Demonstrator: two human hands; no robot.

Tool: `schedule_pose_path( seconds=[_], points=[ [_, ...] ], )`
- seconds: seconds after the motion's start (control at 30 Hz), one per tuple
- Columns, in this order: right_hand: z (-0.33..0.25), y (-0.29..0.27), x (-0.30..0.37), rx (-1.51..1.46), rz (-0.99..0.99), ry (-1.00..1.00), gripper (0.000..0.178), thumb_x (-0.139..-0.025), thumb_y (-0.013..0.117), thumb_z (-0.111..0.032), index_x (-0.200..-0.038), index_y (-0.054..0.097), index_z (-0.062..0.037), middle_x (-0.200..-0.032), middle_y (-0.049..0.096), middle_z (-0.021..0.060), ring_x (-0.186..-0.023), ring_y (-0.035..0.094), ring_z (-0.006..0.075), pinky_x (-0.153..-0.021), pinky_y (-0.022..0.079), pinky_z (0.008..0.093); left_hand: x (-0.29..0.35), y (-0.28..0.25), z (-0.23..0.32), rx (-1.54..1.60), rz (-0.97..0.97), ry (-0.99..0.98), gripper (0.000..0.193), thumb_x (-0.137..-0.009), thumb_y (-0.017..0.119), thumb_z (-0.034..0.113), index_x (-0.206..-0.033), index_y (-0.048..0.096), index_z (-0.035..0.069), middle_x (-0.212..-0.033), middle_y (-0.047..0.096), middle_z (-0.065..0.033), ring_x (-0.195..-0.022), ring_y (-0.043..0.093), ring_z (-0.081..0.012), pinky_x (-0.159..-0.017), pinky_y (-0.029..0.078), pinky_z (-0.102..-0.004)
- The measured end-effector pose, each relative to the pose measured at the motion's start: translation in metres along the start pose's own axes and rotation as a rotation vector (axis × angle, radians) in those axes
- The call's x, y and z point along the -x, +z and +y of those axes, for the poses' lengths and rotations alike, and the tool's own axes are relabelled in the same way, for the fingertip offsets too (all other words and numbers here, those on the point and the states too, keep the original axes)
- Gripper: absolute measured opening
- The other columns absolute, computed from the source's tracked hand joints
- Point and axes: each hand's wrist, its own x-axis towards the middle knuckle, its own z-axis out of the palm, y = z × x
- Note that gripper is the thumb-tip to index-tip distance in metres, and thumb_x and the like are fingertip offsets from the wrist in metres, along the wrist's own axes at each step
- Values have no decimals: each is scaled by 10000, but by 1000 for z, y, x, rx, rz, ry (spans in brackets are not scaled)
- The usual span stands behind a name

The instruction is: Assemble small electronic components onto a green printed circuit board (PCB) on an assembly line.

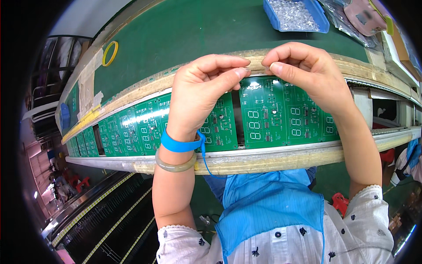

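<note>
Above a row of green circuit boards [262, 112], both my hands are raised close together, fingertips facing each other across a narrow gap. My left hand [203, 90] is pinched, thumb against forefinger, with a tiny pale piece at the tips that is too small to name. A blue band with a cord and a pale bangle circle that wrist. Thumb and forefinger of my right hand [310, 72] are also closed together; what they hold, if anything, is too small to make out. White digit outlines and small parts show on the boards, partly covered by my left wrist and right forearm.
Wooden-edged rails [268, 157] run along both sides of the boards. Beyond lies a green work surface [176, 39] with a blue bin [325, 27] of small see-through parts, a yellow ring [110, 53] and a pink pouch [365, 17]. Dark slotted racks [105, 220] stand at lower left.
</note>
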Motion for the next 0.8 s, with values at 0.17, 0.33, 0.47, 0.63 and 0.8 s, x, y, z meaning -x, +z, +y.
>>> schedule_pose_path(
  seconds=[0.17, 0.33, 0.47, 0.63, 0.8],
  points=[
    [-1, 0, 3, 126, 0, -41, 159, -923, 685, -110, -1046, 733, -22, -938, 710, 14, -860, 631, 69, -772, 513, 235, 1, 0, -1, 26, 17, -58, 184, -882, 715, 17, -1061, 715, -27, -925, 735, -58, -801, 667, -87, -728, 544, -211],
    [8, 2, 3, 429, 64, -297, 174, -884, 693, -75, -1053, 734, -59, -914, 727, 44, -833, 671, 113, -745, 536, 259, 1, 3, -5, -46, 33, -34, 135, -896, 711, 39, -1019, 721, -17, -892, 719, -29, -795, 648, -66, -718, 530, -202],
    [11, 6, 3, 654, 78, -394, 217, -829, 700, -64, -1045, 709, -82, -878, 718, 54, -848, 678, 227, -787, 529, 353, 3, 5, -9, -241, 75, 27, 123, -899, 719, 62, -1006, 731, 2, -851, 696, 7, -769, 610, -36, -694, 503, -190],
    [13, 8, 4, 852, 50, -427, 221, -799, 701, -75, -1017, 694, -108, -835, 699, 33, -859, 645, 274, -826, 484, 419, 3, 6, -7, -268, 66, 13, 123, -904, 703, 12, -1022, 712, -21, -930, 711, -33, -807, 640, -73, -735, 524, -200],
    [12, 13, 4, 962, 68, -461, 207, -811, 672, -77, -1014, 689, -116, -787, 672, 44, -857, 643, 273, -793, 473, 427, 3, 4, -9, -169, 61, 31, 131, -879, 726, 43, -1003, 734, 4, -871, 701, 1, -787, 615, -46, -710, 508, -196]
  ],
)
